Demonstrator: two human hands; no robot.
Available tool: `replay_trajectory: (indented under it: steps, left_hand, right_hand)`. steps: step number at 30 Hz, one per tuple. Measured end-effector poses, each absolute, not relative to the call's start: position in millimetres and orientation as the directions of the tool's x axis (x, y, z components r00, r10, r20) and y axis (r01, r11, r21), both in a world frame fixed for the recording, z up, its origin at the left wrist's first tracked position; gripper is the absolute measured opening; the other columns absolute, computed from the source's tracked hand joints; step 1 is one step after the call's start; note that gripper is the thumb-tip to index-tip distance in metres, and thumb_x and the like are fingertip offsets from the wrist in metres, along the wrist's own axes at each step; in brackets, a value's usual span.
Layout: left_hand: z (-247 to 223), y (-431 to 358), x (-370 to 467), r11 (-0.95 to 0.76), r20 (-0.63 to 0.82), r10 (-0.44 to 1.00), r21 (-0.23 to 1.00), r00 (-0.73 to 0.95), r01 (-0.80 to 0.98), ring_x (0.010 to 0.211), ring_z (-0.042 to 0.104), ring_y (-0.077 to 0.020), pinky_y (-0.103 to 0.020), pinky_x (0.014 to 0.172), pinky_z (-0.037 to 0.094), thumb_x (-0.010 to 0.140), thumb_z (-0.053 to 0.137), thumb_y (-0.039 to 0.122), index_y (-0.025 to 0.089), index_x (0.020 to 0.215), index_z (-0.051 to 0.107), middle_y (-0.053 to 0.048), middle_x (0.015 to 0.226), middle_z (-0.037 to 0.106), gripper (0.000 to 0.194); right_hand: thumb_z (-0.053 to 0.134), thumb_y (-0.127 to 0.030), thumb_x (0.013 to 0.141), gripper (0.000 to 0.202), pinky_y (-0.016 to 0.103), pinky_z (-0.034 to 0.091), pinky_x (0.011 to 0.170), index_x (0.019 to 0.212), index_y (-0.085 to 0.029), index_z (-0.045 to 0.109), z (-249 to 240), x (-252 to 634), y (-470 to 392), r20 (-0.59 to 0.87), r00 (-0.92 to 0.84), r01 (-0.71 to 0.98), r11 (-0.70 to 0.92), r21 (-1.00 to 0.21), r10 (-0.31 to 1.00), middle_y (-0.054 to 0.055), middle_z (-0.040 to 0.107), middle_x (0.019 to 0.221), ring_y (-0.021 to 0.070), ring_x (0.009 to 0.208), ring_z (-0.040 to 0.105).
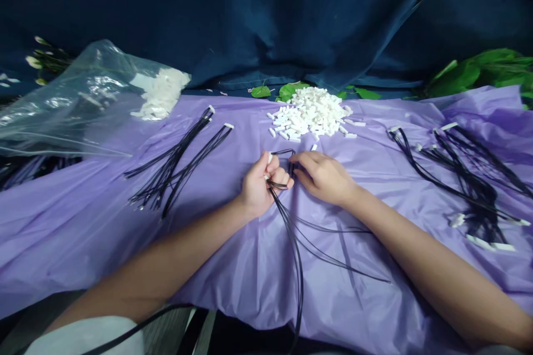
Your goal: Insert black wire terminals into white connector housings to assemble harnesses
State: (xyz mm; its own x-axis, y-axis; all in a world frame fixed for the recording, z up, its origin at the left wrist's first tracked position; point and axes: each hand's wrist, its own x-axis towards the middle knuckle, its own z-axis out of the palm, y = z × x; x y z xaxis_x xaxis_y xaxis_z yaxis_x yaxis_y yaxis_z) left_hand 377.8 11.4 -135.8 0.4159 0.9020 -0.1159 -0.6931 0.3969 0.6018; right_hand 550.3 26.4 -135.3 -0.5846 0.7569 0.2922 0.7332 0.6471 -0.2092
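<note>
The left hand point(265, 184) is closed around a set of thin black wires point(293, 239), with an upper white connector point(270, 157) showing at the thumb tip and a lower white connector point(266, 178) showing closer to the palm. From the upper one the wires run rightward and bend down at the fingertips of the right hand point(321, 176), so the loop's long axis lies left to right across the small gap between the two hands. The right hand's grip is narrow, thumb and forefinger drawn together beside that bend; whether they pinch the wires or only touch them, I cannot tell. The loose lengths trail toward the near side and off to the right over the purple-covered desk point(208, 266). Straight beyond the hands lies a heap of white pieces point(318, 113), with one stray white piece point(314, 147) just past the right hand, the nearer of the two. More wires lie well apart, a left bundle point(183, 141) and a right bundle point(483, 194)
</note>
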Motion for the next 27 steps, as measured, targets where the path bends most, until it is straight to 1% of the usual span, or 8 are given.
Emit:
replay_trajectory:
  steps: [3,7,10,15,18,23,25,27]
  left_hand:
    - [-134,12,377,0.385,-0.124,0.911,0.598,0.394,-0.703,0.038,0.023,-0.0099,-0.026,0.053,0.035,0.096,0.022,0.042,0.018,0.057,0.029,0.005,0.04,0.019,0.046]
    - [-129,11,377,0.414,-0.216,0.908,0.591,0.359,-0.692,0.039,0.026,-0.0106,-0.022,0.046,0.028,0.096,0.022,0.042,0.018,0.057,0.029,0.003,0.04,0.019,0.046]
    - [-126,10,378,0.429,-0.24,0.903,0.576,0.357,-0.696,0.04,0.027,-0.0107,-0.021,0.046,0.029,0.095,0.024,0.042,0.018,0.057,0.028,0.003,0.041,0.018,0.046]
    - [-127,10,378,0.423,-0.21,0.904,0.571,0.373,-0.703,0.041,0.025,-0.0107,-0.022,0.047,0.03,0.095,0.024,0.042,0.018,0.056,0.028,0.003,0.042,0.017,0.046]
    - [-127,10,378,0.437,-0.218,0.897,0.567,0.384,-0.699,0.041,0.024,-0.0104,-0.022,0.048,0.032,0.095,0.024,0.043,0.018,0.055,0.028,0.003,0.041,0.017,0.047]
    - [-127,10,378,0.454,-0.251,0.89,0.56,0.38,-0.693,0.041,0.027,-0.01,-0.021,0.048,0.034,0.095,0.025,0.043,0.018,0.055,0.028,0.004,0.042,0.018,0.047]
    - [-128,10,378,0.448,-0.249,0.893,0.573,0.375,-0.686,0.04,0.029,-0.0098,-0.021,0.047,0.033,0.095,0.026,0.042,0.018,0.055,0.03,0.004,0.042,0.02,0.047]
    - [-130,10,378,0.439,-0.236,0.896,0.588,0.375,-0.679,0.038,0.028,-0.0093,-0.023,0.048,0.036,0.095,0.025,0.041,0.017,0.055,0.031,0.004,0.042,0.021,0.047]
  right_hand:
    - [0.045,-0.019,0.09,0.021,0.032,0.04,0.072,0.106,-0.017,0.058,-129,549,19,0.404,-0.596,0.746,0.664,-0.041,0.694,0.006,0.066,0.098,0.0191,0.085,0.059]
    - [0.053,-0.018,0.085,0.01,0.032,0.034,0.061,0.088,-0.019,0.062,-119,546,8,0.592,-0.728,0.534,0.828,0.17,0.347,0.001,0.065,0.078,0.0149,0.066,0.053]
    - [0.056,-0.014,0.085,0.011,0.029,0.036,0.061,0.091,-0.02,0.063,-116,540,2,0.628,-0.762,0.35,0.917,0.191,0.16,-0.001,0.068,0.085,0.0122,0.068,0.054]
    - [0.049,-0.012,0.09,0.017,0.028,0.042,0.063,0.089,-0.018,0.065,-118,534,1,0.627,-0.768,0.283,0.948,0.145,0.133,0.001,0.07,0.092,0.0123,0.076,0.06]
    - [0.045,-0.012,0.093,0.021,0.028,0.045,0.064,0.092,-0.018,0.066,-119,537,2,0.633,-0.757,0.244,0.969,0.044,0.162,0.002,0.071,0.094,0.012,0.076,0.061]
    - [0.06,-0.017,0.087,0.011,0.028,0.052,0.069,0.093,-0.02,0.068,-117,543,2,0.69,-0.668,0.109,0.954,-0.278,0.278,0.003,0.07,0.096,0.0129,0.08,0.065]
    - [0.065,-0.016,0.083,0.011,0.028,0.054,0.071,0.092,-0.021,0.069,-117,541,1,0.731,-0.538,0.059,0.883,-0.465,0.42,0.005,0.069,0.095,0.0146,0.083,0.067]
    - [0.066,-0.018,0.082,0.009,0.031,0.056,0.072,0.089,-0.022,0.07,-117,536,0,0.702,-0.334,-0.031,0.737,-0.675,0.629,0.005,0.069,0.09,0.0163,0.083,0.067]
